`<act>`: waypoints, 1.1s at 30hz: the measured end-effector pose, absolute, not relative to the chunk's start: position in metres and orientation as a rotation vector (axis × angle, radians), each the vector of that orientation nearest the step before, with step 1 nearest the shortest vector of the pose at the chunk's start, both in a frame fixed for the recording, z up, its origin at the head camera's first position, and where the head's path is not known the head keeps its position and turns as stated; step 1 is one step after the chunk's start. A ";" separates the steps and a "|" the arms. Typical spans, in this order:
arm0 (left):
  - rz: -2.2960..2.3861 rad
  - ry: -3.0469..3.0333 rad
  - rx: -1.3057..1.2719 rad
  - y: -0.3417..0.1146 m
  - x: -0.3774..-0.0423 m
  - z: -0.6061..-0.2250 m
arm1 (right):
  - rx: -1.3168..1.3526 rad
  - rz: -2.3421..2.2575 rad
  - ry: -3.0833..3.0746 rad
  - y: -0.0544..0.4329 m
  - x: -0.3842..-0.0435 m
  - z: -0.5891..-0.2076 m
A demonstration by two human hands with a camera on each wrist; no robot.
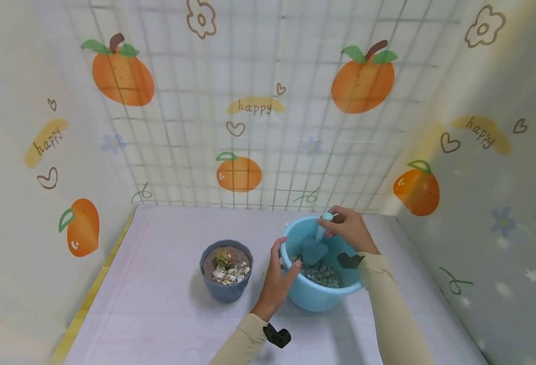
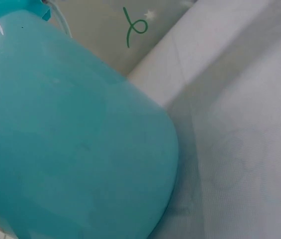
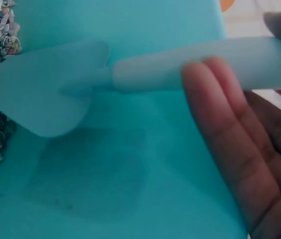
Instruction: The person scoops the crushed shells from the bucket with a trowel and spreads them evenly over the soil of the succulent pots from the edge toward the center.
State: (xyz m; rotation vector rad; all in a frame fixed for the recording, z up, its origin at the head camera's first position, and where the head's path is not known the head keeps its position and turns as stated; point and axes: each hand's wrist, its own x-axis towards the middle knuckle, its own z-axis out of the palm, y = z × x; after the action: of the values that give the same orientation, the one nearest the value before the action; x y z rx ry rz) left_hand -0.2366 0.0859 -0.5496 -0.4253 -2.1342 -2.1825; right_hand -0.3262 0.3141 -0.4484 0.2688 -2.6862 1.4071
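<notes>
Presently, a pale blue trowel (image 1: 314, 252) is inside the light blue bucket (image 1: 313, 300), blade down, handle slanting up toward the far rim. The blade's tip lies at the edge of the small shells (image 1: 321, 275) covering the bucket floor; whether it touches them cannot be told. Right hand (image 1: 352, 230): clamped on the trowel, thumb and fingers about the upper part of the handle (image 3: 155, 64). Left hand (image 1: 274, 284): clamped on the near left part of the bucket's rim, thumb over the edge, fingers along the outside. The bucket stands upright. To its left, well clear of contact, stands a grey-blue pot (image 1: 225, 292) holding a small succulent (image 1: 224, 257), brown soil and a patch of whitish fragments (image 1: 232, 274). Both forearms wear beige sleeves (image 1: 400, 314), each with a dark object (image 1: 278, 335) at the wrist. All items stand on a pale cloth (image 1: 158, 289). Surrounding it: pale curtains (image 1: 295, 56) printed with oranges, hearts and "happy", with grid lines showing at the back.
</notes>
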 end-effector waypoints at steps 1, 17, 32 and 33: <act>-2.183 -2.133 -0.428 0.086 -0.237 -0.550 | 0.270 1.408 -2.693 0.314 -0.327 -0.449; -2.199 -2.135 -0.419 0.086 -0.236 -0.550 | 0.395 1.335 -2.779 0.313 -0.331 -0.453; -2.230 -2.126 -0.420 0.084 -0.235 -0.549 | 0.548 1.069 -2.945 0.303 -0.331 -0.450; -2.232 -2.125 -0.418 0.084 -0.235 -0.549 | 0.550 1.073 -2.959 0.302 -0.331 -0.450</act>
State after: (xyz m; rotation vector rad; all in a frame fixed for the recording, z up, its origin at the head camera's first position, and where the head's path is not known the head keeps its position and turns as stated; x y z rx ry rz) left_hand -0.2350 0.0844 -0.5489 -0.4183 -2.1246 -2.2319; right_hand -0.3312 0.3024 -0.4497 0.5499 -2.9593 1.0727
